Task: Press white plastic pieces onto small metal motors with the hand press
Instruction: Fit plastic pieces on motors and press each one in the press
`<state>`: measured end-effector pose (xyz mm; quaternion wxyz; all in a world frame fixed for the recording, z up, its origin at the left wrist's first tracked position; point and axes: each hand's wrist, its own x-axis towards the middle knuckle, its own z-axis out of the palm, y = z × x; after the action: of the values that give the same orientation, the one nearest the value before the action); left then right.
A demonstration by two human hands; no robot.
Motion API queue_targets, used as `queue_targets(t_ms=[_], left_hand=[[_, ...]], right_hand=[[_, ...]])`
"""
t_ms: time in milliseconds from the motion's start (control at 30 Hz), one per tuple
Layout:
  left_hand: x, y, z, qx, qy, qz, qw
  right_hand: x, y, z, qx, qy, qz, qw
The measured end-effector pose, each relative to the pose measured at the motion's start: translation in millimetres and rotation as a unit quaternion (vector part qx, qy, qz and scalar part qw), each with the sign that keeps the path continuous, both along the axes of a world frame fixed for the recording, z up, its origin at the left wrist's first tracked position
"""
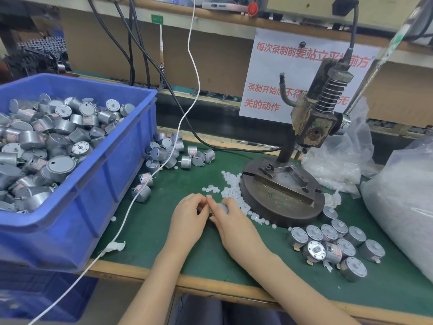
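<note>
Your two hands meet low in the middle of the green bench [150, 233], just in front of the scattered pile of white plastic pieces [230, 187]. Your right hand [233, 222] has its fingers curled round a small metal motor [222, 206], of which only a grey edge shows between the knuckles. Your left hand [189, 215] is curled too, its fingertips drawn together and pinching a white piece [209, 197] right against the motor; how the piece sits on the motor is hidden by your fingers. The hand press [311, 118] stands just beyond and to the right of your hands, upright on its round base [269, 200], with its lever [375, 64] slanting up towards the top right corner. The white pieces lie along the left rim of that base, touching it in places. To your left a blue bin [93, 202] is heaped with motors [46, 141], and more loose motors [168, 152] lie on the bench beside its far corner. Another cluster of motors [332, 245] rests at the right, in front of the base. A large clear plastic bag [403, 202] fills the right edge, and a white cable [185, 118] trails down across the bench past the bin.
</note>
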<state>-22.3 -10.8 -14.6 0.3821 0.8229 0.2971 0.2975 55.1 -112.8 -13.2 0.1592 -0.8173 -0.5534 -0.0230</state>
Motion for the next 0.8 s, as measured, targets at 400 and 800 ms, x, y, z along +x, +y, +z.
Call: queue_targets(t_ms=[400, 800], left_hand=[[1, 0, 3, -0.012, -0.004, 0.008, 1.0], [2, 2, 0, -0.038, -0.023, 0.032, 0.999]], right_hand=[[-4, -24, 35, -0.011, 0.091, -0.085, 0.992], [68, -47, 77, 0.209, 0.183, -0.238, 0.931]])
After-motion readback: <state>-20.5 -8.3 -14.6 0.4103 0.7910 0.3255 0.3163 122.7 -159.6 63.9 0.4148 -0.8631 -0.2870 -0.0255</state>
